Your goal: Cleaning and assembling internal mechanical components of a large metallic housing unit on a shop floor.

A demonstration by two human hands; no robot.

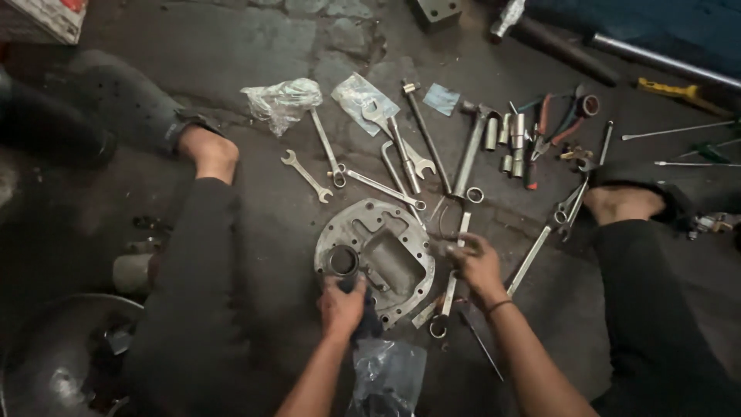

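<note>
A round grey metal cover plate (pixel 380 232) with bolt holes around its rim lies on the dark floor between my legs. My left hand (pixel 341 307) grips the near side of a short metal sleeve (pixel 343 261) standing on the plate's left part, with a dark rag under the fingers. At the plate's right edge my right hand (pixel 477 262) closes around a small metal tool; what kind of tool it is stays hidden by the fingers. A long wrench (pixel 451 287) lies on the floor just under that hand.
Several open-end wrenches (pixel 307 176), sockets (pixel 510 139), pliers (pixel 544 131) and screwdrivers (pixel 671 130) lie spread on the floor beyond the plate. Crumpled plastic bags (pixel 282 100) sit at the back, another bag (pixel 390 378) near my wrists. A round metal housing (pixel 54 355) fills the lower left.
</note>
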